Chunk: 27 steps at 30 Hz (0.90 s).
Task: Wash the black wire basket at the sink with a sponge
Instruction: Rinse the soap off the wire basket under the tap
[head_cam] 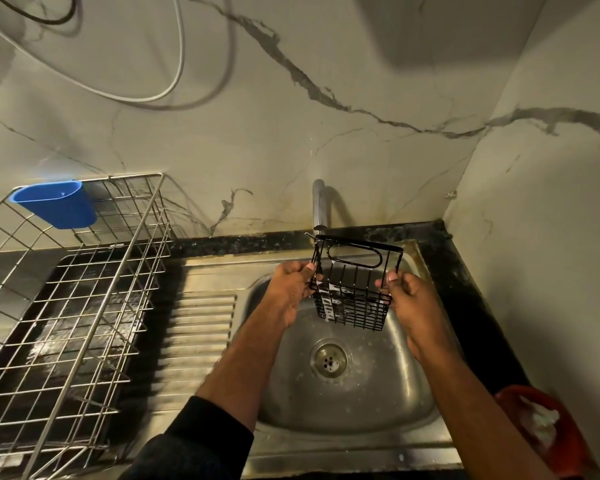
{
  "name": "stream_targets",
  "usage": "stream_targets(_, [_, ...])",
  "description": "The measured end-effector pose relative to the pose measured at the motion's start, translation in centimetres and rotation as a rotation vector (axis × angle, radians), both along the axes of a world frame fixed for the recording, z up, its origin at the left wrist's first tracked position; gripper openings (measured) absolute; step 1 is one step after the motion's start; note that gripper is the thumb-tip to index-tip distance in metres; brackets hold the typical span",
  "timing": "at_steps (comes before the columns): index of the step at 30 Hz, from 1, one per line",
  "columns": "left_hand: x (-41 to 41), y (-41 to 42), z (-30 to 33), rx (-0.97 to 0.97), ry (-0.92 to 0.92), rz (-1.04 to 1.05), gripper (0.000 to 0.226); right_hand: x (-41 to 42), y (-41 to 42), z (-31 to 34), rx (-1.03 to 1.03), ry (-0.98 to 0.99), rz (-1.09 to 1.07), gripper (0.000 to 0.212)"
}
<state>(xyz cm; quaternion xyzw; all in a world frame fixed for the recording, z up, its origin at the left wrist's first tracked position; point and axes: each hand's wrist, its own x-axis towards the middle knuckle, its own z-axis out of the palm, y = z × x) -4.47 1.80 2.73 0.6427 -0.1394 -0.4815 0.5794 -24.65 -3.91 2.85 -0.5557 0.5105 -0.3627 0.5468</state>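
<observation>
The person's left hand (293,284) and right hand (407,299) each pinch 1 side of the black wire basket (354,289), holding it over the sink (343,427) right under the tap (320,206), probably for rinsing.

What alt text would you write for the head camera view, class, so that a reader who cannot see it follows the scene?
Two bare hands, left hand and right hand, hold a black wire basket by its sides under the tap, above a steel sink. A wire dish rack carrying a blue cup stands to the left.
</observation>
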Motion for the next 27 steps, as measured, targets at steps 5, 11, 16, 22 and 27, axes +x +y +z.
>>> stream_targets(5, [-0.2, 0.2, 0.1, -0.028, -0.027, -0.032, 0.017, -0.1, 0.0, 0.1, -0.013, 0.005, -0.007, 0.017])
stream_targets(11, [0.1, 0.3, -0.6, 0.005, -0.012, 0.016, 0.030, -0.3, 0.3, 0.4, -0.094, 0.025, -0.011, 0.015])
stream_targets(16, [0.1, 0.8, -0.7, 0.003, -0.021, 0.009, 0.028, -0.3, 0.3, 0.1, -0.096, 0.021, -0.005, 0.012])
stream_targets(22, [0.1, 2.1, -0.1, -0.065, -0.042, -0.050, 0.027, -0.4, 0.4, -0.4, -0.041, 0.033, 0.000, 0.019])
stream_targets(27, [0.1, 3.1, -0.1, -0.135, -0.044, -0.071, 0.026, -0.5, 0.8, -0.1, -0.058, 0.045, 0.022, 0.017])
